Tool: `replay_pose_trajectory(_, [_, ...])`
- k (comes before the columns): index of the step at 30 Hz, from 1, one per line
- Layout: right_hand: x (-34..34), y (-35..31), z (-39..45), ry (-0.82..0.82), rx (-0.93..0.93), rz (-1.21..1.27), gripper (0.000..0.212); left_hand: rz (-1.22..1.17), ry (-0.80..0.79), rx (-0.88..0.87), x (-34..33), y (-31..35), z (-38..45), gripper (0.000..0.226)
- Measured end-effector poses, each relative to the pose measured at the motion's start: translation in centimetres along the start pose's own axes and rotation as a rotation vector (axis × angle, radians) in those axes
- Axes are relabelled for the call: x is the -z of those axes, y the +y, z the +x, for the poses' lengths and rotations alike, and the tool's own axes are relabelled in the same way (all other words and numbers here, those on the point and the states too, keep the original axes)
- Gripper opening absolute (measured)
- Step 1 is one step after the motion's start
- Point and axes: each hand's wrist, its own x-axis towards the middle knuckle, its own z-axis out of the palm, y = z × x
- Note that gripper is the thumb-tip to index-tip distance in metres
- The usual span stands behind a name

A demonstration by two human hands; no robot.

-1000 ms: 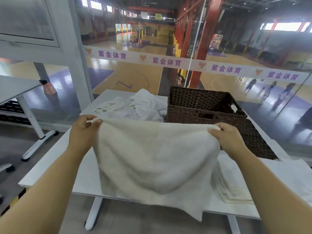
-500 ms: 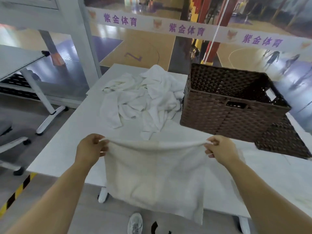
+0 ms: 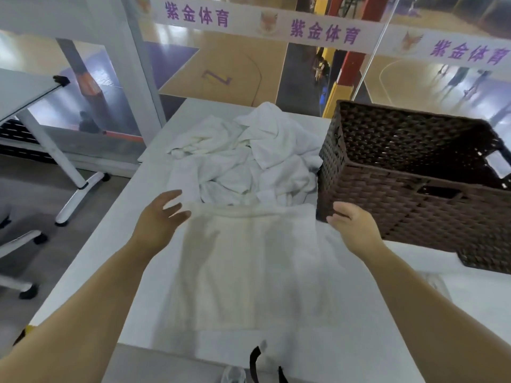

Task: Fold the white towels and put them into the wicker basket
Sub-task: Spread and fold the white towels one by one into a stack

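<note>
left hand (image 3: 157, 219): fingers spread, no grip on anything; fingertips just over the far left corner of the towel. Half a second ago it pinched that corner in the air.
towel (image 3: 249, 261): now lies flat on the counter (image 3: 110, 239), near edge hanging over the front; a second ago it hung between both hands. A faint centre crease shows.
heap of towels (image 3: 249, 158): unfolded, crumpled, behind the spread towel, touching the basket's left wall.
right hand (image 3: 352, 225): released, fingers loosely curved at the far right corner, just beside the basket.
wicker basket (image 3: 401, 194): no towels visible inside.
reading: laying-out done; folding of this towel can start, heap remains.
</note>
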Motion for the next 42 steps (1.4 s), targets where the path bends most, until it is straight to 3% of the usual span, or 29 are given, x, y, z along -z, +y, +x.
replay_pose_trajectory(4, [-1.8, 2.4, -0.5, -0.046, -0.018, -0.154, 0.029, 0.206, -0.144, 0.014, -1.5, -3.3, -0.5, 0.021])
replay_pose_trajectory(11, [-4.4, 7.0, -4.2, -0.267, -0.013, -0.396, 0.017, 0.435, -0.333, 0.049, -4.3, -10.1, -4.4, 0.008])
replay_pose_trajectory(13, [-5.2, 8.1, -5.3, -0.334, -0.019, -0.446, 0.02, 0.496, -0.431, -0.018, -4.8, -11.6, -5.7, 0.013])
replay_pose_trajectory(15, [-6.0, 9.4, -6.1, -0.414, 0.008, -0.57, 0.029, 0.603, -0.507, -0.21, -5.1, -13.5, -6.9, 0.009])
replay_pose_trajectory(17, [-6.7, 10.7, -7.0, -0.485, 0.063, -0.714, 0.037, 0.741, -0.505, -0.4, -5.0, -15.7, -7.9, 0.034])
replay_pose_trajectory(20, [-7.0, 11.7, -8.2, -0.474, 0.149, -0.799, 0.043, 0.952, -0.571, -0.452, -5.0, -16.7, -9.5, 0.06])
replay_pose_trajectory(25, [-7.1, 12.1, -8.5, -0.464, 0.178, -0.812, 0.044, 0.986, -0.617, -0.503, -5.2, -16.9, -10.6, 0.077])
replay_pose_trajectory(32, [-6.9, 12.2, -8.6, -0.484, 0.192, -0.876, 0.038, 1.042, -0.668, -0.521, -4.4, -17.0, -12.0, 0.053])
replay_pose_trajectory(38, [-7.3, 12.2, -9.4, -0.486, 0.16, -0.872, 0.03, 1.103, -0.79, -0.487, -3.3, -16.4, -12.5, 0.079])
replay_pose_trajectory(42, [-7.7, 12.0, -9.7, -0.476, 0.153, -0.867, 0.029, 1.039, -0.717, -0.666, -2.7, -16.0, -12.9, 0.038])
